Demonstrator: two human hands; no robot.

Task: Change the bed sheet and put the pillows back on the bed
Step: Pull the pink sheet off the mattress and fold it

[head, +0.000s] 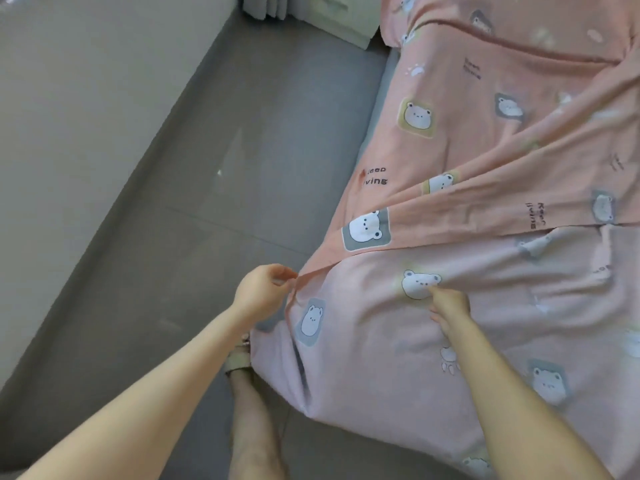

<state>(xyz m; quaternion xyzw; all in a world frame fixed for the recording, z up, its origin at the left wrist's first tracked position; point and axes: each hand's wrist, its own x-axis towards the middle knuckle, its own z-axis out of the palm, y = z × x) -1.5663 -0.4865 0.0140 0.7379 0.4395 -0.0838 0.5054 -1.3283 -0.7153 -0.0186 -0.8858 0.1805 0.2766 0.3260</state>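
Note:
A pink bed sheet (485,143) printed with cartoon bears covers the bed on the right. Its near part is turned over, so the paler underside (398,358) faces up and hangs over the bed's edge. My left hand (265,291) pinches the sheet's bunched edge at the bed's side. My right hand (450,308) grips a fold of the paler cloth just below a bear print, knuckles up. Creases fan out from both hands toward the far right. No pillows are in view.
Grey tiled floor (225,168) runs along the bed's left side, bounded by a pale wall (69,116). My sandalled foot (239,362) stands next to the hanging sheet. A white cabinet (349,26) and grey curtain folds (266,6) stand at the far end.

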